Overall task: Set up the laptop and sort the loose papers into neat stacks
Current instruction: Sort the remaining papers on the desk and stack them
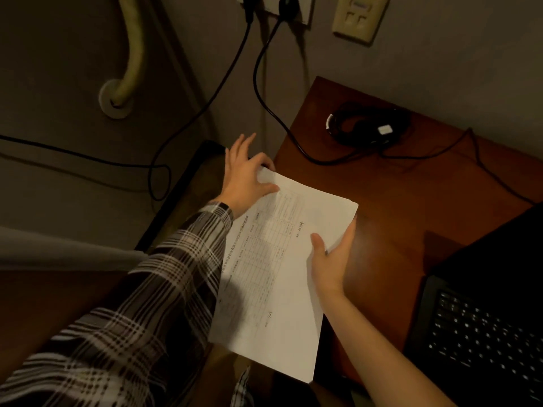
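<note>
A stack of white printed papers (273, 277) lies slanted over the left edge of the reddish wooden desk (405, 201). My left hand (245, 174) pinches its far corner between thumb and fingers, the other fingers spread. My right hand (332, 259) holds the stack's right edge, thumb on top and fingers under it. A black open laptop (482, 327) stands at the right, its lit keyboard showing; the screen is mostly out of frame.
A coiled black cable with a power brick (367, 127) lies at the desk's back. Two black cords (264, 83) run from wall sockets (276, 4) down to the desk and off left. A pale pipe (129, 54) is on the wall. A dark chair or ledge (188, 195) sits left of the desk.
</note>
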